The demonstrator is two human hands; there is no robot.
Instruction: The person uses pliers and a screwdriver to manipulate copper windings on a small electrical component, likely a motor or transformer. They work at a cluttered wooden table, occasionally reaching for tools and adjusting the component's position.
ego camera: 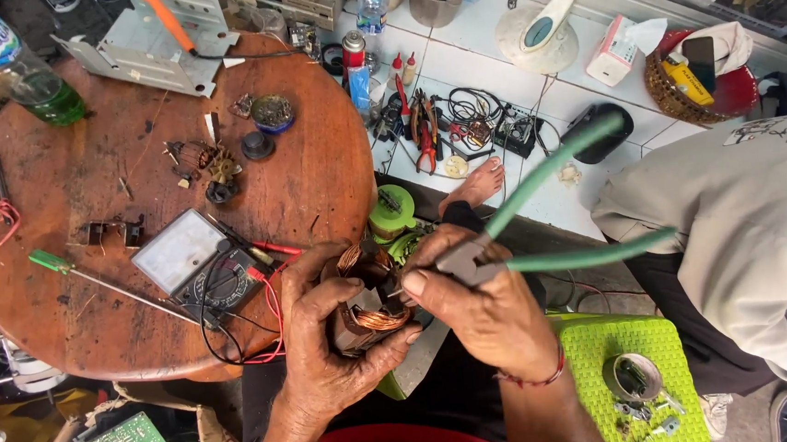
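Observation:
My left hand [328, 345] grips a small motor stator [366, 297] with copper wire windings, held over my lap at the edge of the round wooden table [94, 297]. Pliers with long green handles [550, 210] are in my right hand [483, 307]; their jaws touch the copper winding at the top of the stator. The handles stick out to the upper right.
On the table lie an analog multimeter [198, 262] with red and black leads, a green-handled screwdriver [93, 279], small motor parts and a bottle [13, 63]. Another person in a grey shirt [745, 224] sits at right. A green stool [626, 371] holds a small tin. Tools lie on the tiled floor [533, 100].

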